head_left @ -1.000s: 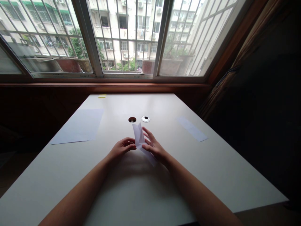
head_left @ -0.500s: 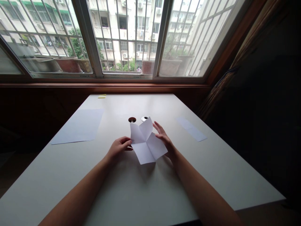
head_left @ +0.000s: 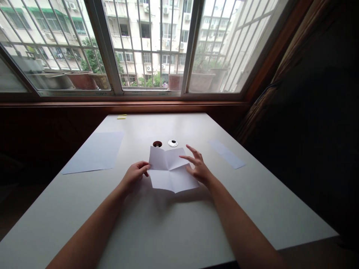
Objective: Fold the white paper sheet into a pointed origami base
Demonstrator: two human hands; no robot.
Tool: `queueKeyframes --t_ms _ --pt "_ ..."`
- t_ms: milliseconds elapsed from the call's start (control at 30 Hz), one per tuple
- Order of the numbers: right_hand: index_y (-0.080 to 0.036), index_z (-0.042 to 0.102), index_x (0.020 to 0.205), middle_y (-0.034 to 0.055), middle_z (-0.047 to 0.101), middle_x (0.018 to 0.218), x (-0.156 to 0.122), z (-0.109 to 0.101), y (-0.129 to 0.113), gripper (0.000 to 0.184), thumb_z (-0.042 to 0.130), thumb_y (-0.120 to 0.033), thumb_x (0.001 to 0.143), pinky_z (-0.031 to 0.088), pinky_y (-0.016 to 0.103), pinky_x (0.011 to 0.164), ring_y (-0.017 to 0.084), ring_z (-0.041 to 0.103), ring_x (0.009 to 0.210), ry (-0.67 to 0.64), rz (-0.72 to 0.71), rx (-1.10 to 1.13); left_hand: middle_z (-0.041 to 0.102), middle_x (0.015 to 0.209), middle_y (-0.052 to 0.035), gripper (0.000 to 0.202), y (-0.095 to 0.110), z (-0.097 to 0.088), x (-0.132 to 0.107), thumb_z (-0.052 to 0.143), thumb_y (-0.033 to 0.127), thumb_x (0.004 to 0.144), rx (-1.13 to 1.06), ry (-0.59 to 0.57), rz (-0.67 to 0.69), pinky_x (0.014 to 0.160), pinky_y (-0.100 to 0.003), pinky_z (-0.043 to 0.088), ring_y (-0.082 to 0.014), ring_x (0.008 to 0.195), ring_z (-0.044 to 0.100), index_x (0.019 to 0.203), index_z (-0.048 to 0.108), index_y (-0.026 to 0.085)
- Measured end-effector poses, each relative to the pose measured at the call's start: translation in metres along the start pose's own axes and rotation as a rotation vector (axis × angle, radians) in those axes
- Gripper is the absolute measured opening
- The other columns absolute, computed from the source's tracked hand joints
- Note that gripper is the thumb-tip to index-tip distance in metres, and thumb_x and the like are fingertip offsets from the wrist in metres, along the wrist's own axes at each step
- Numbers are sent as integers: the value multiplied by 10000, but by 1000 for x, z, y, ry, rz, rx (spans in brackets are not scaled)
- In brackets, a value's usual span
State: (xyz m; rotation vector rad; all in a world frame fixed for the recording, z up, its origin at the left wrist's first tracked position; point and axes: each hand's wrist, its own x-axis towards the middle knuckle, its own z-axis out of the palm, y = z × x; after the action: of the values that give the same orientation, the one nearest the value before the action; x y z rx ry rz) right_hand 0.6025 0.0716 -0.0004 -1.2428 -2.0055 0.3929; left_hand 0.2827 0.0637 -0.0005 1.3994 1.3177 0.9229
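A white sheet of paper with crossing fold creases is spread just above the middle of the table. My left hand pinches its left edge between thumb and fingers. Over the right side of the sheet is my right hand, its fingers spread apart and the thumb close to or touching the paper. The sheet is slightly bent along its creases and casts a shadow on the table below.
The white table reaches to the window sill. A large paper sheet lies at the left, a paper strip at the right. Beyond the creased sheet are a round hole and a grommet. Yellow slips lie at the far edge.
The creased sheet has flattened and opened wider, and turned from a pointed shape to a near rectangle. My right hand has spread its fingers over it. My left hand has shifted slightly left.
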Motion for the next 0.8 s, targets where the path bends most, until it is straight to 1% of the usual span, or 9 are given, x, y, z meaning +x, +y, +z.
queueKeyframes --t_ms 100,167,233,333,467,600,700,767,800 --pt "-348 724 1100 -28 496 1452 -1 0 4 468 607 -78 735 232 627 1160 343 184 1463 -50 -78 -129 647 655 -11 343 -1 -4 1 624 471 788 53 8 36 578 -249 400 -170 637 603 929 713 172" --pt "-339 740 1058 -4 633 1298 -2 1 4 430 619 -78 739 249 644 1145 335 231 1451 -97 -116 -152 663 687 -9 340 -1 -5 2 617 464 790 92 22 69 626 -269 434 -175 639 614 943 706 174" --pt "-331 742 1046 3 690 1198 -3 2 1 411 626 -80 743 230 660 1143 332 323 1414 -134 -149 -169 685 745 -12 344 -1 -7 2 616 452 789 155 42 89 657 -283 454 -179 645 625 982 694 179" --pt "-320 736 1055 10 701 1178 -4 5 -6 403 630 -83 747 216 671 1140 333 465 1322 -179 -200 -190 700 794 -7 389 0 -8 2 613 437 788 260 72 102 668 -292 463 -182 652 636 1089 659 194" --pt "-316 715 1110 31 668 1255 -4 10 -13 408 612 -95 783 337 583 1119 296 578 1216 -240 -244 -156 704 799 -7 442 0 -8 2 611 435 782 303 103 111 673 -295 474 -194 679 657 1155 626 200" --pt "-309 691 1175 43 629 1319 -3 16 -18 406 603 -130 821 359 548 1127 293 557 1248 -263 -255 -102 704 813 -21 453 -5 -8 7 619 474 787 240 105 118 678 -298 493 -202 701 674 1145 630 196" --pt "-312 685 1191 39 639 1303 -3 20 -19 389 604 -162 842 397 519 1115 284 539 1268 -273 -232 -12 699 837 -56 490 -8 -7 10 562 546 829 124 91 113 557 -270 477 -208 697 676 1135 627 169" --pt "-316 680 1202 36 655 1276 -2 24 -19 390 607 -175 846 427 498 1098 273 536 1270 -277 -211 72 705 924 -98 512 -8 -6 10 489 565 877 39 65 112 499 -250 459 -220 747 683 1151 614 151" --pt "-317 678 1204 36 663 1261 -2 26 -19 390 606 -177 846 435 493 1093 268 538 1268 -278 -201 111 705 980 -117 512 -7 -6 9 461 558 898 12 49 120 500 -250 467 -226 784 685 1166 608 148"
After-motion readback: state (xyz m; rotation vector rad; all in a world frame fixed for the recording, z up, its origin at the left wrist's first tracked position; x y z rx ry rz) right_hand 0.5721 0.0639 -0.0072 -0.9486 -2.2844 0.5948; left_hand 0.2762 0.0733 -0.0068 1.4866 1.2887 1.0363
